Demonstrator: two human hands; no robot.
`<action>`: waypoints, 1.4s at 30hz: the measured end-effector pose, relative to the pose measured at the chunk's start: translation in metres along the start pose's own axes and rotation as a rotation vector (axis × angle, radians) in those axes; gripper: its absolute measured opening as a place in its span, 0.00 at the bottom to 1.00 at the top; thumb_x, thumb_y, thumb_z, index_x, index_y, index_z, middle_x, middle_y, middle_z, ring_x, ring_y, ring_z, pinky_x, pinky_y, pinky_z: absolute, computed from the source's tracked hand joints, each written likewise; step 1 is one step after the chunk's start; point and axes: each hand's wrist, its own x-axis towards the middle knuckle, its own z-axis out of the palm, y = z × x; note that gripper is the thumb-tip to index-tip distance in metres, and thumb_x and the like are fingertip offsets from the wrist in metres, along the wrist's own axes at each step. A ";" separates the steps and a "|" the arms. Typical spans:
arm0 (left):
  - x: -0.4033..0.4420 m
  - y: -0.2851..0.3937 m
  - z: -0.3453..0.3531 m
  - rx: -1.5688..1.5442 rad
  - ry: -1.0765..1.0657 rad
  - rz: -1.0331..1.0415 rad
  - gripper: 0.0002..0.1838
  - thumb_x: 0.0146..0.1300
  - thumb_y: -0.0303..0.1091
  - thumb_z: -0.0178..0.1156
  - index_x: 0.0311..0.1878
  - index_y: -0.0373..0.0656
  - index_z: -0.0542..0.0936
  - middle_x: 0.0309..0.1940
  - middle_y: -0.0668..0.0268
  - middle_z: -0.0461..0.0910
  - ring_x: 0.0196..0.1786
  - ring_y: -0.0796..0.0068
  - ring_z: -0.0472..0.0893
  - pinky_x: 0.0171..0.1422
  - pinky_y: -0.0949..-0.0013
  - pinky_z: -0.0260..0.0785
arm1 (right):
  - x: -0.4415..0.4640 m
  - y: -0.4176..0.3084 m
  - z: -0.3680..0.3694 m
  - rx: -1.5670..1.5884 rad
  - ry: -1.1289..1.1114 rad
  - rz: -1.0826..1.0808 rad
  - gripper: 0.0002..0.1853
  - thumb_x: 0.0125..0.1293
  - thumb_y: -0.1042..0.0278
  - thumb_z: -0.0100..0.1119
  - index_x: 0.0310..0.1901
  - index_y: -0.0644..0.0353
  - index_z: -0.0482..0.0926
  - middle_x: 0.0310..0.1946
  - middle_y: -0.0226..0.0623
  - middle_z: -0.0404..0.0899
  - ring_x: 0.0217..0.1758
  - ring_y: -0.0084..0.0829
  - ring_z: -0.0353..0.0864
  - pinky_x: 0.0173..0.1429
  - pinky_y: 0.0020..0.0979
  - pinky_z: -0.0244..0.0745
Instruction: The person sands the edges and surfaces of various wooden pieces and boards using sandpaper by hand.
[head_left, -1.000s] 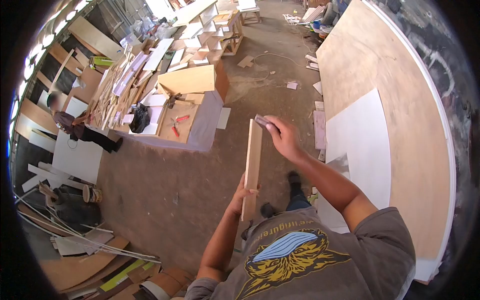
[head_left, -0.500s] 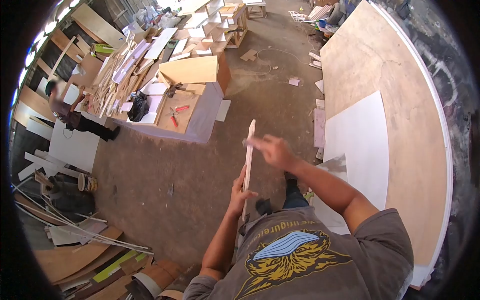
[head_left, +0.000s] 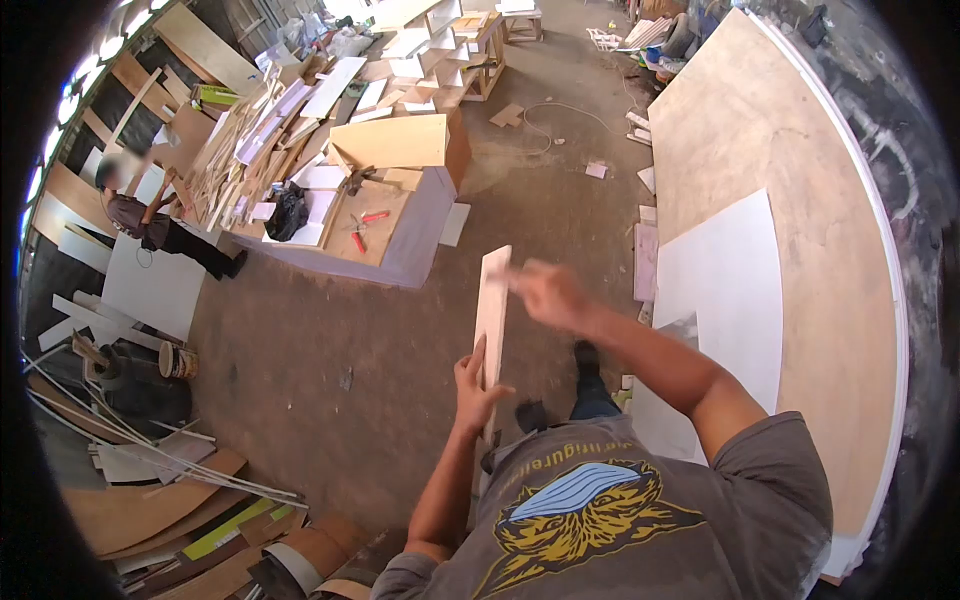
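Observation:
A long, narrow wooden board (head_left: pixel 492 310) stands roughly upright in front of me. My left hand (head_left: pixel 479 388) is wrapped round its lower part, with the thumb across the near side. Close to the board's upper right edge is my right hand (head_left: pixel 548 293), blurred by motion, its fingers closed round a small greyish block (head_left: pixel 512 280). The block lies at or very near the board's face; contact cannot be made out.
A workbench (head_left: pixel 405 240) carries red-handled pliers (head_left: pixel 375 216), a black bag (head_left: pixel 288 212) and wood strips. Another person (head_left: pixel 150 222) stands at the left. Large panels (head_left: pixel 820 260) lean at the right. A bucket (head_left: pixel 178 360) and scraps (head_left: pixel 215 515) lie lower left.
My right hand has moved down from the board's top end and is now at its upper right edge. The board has turned, showing a broader face. My left hand still grips it.

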 end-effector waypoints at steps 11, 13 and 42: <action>0.000 -0.010 -0.010 0.054 0.068 0.109 0.66 0.33 0.35 0.80 0.86 0.60 0.69 0.67 0.53 0.62 0.72 0.49 0.66 0.82 0.50 0.62 | 0.018 -0.015 -0.008 -0.009 -0.011 0.046 0.23 0.73 0.72 0.62 0.66 0.38 0.88 0.31 0.41 0.80 0.30 0.45 0.84 0.34 0.45 0.79; -0.001 -0.009 -0.011 0.068 0.080 0.094 0.66 0.33 0.36 0.80 0.86 0.60 0.69 0.67 0.52 0.62 0.72 0.48 0.66 0.82 0.49 0.62 | 0.000 -0.030 -0.004 0.028 -0.185 -0.097 0.23 0.73 0.72 0.61 0.66 0.39 0.88 0.31 0.42 0.81 0.30 0.45 0.84 0.35 0.45 0.79; -0.003 0.005 0.000 0.163 0.219 0.041 0.64 0.32 0.36 0.81 0.84 0.58 0.72 0.67 0.51 0.65 0.72 0.48 0.68 0.81 0.51 0.64 | 0.013 -0.018 0.000 0.112 -0.120 0.016 0.24 0.72 0.70 0.60 0.66 0.34 0.87 0.33 0.43 0.82 0.31 0.50 0.86 0.36 0.49 0.84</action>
